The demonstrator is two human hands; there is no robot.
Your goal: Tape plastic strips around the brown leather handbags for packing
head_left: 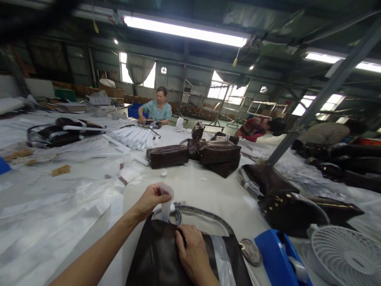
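A dark brown leather handbag (pixel 157 254) lies before me at the bottom of the view, its strap (pixel 208 214) looping out behind it. Above the bag's far edge, my left hand (pixel 156 198) pinches a translucent white strip (pixel 166 210) between thumb and fingers; the strip hangs down to the bag. My right hand (pixel 195 252) rests on top of the bag, fingers lying against the leather and holding nothing. To its right, a band of clear wrap (pixel 222 258) crosses the bag. A round grey tag (pixel 251 252) lies by the bag's right side.
A blue tape dispenser (pixel 276 258) and a white fan (pixel 348 254) stand at right, near a slanted metal post (pixel 321 87). Several brown bags (pixel 168 155) lie across the table. White rolls (pixel 133 136) and plastic sheets (pixel 65 210) are at left. Co-workers (pixel 157 108) work beyond.
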